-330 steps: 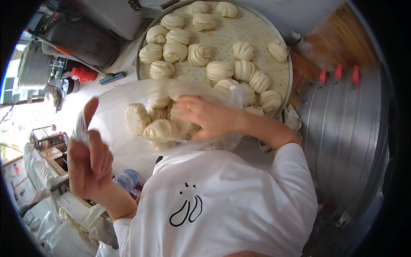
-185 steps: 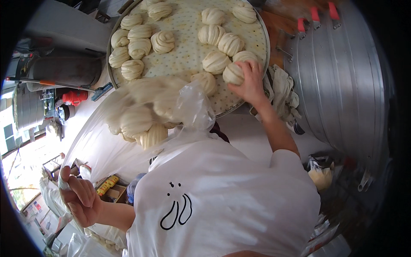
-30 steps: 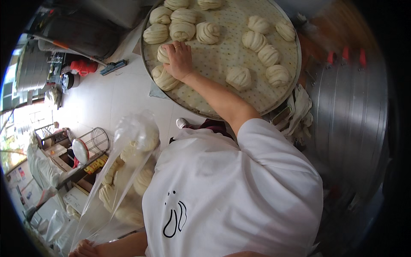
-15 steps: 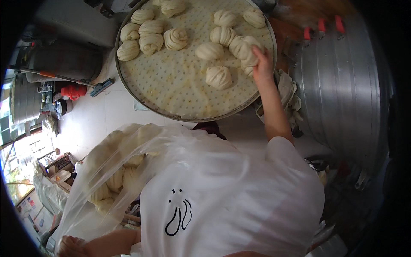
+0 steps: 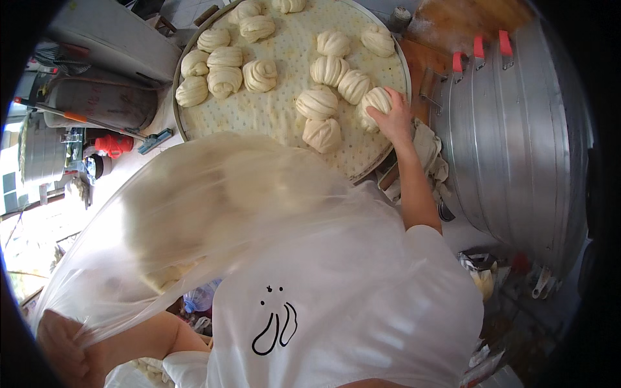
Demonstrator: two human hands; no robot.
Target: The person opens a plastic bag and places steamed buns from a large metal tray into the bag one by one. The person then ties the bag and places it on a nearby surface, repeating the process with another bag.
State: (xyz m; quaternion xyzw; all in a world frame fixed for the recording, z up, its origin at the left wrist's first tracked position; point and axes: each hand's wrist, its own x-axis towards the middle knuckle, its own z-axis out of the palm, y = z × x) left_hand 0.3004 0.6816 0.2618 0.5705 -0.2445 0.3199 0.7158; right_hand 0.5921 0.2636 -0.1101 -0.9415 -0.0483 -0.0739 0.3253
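A big round steamer tray (image 5: 213, 132) lined with pale dotted cloth holds several twisted white steamed buns. My right hand (image 5: 392, 118) rests on one bun (image 5: 375, 100) at the tray's right side, fingers wrapped over it. My left hand (image 5: 61, 346), low at the left edge, grips the gathered mouth of a clear plastic bag (image 5: 213, 220). The bag is blurred, stretched across the middle, with several buns inside it. My white shirt fills the bottom centre.
A tall stack of metal steamers (image 5: 517, 142) with red clips stands on the right. Crumpled cloths (image 5: 430, 158) lie beside the tray. At left are a grey bucket (image 5: 97, 100), a red object (image 5: 113, 143) and a white countertop (image 5: 139, 168).
The plastic bag has swung up and across toward the tray, blurring. My right hand shifted slightly down the tray's right side onto another bun. Fewer buns lie on the tray than in the earliest frames.
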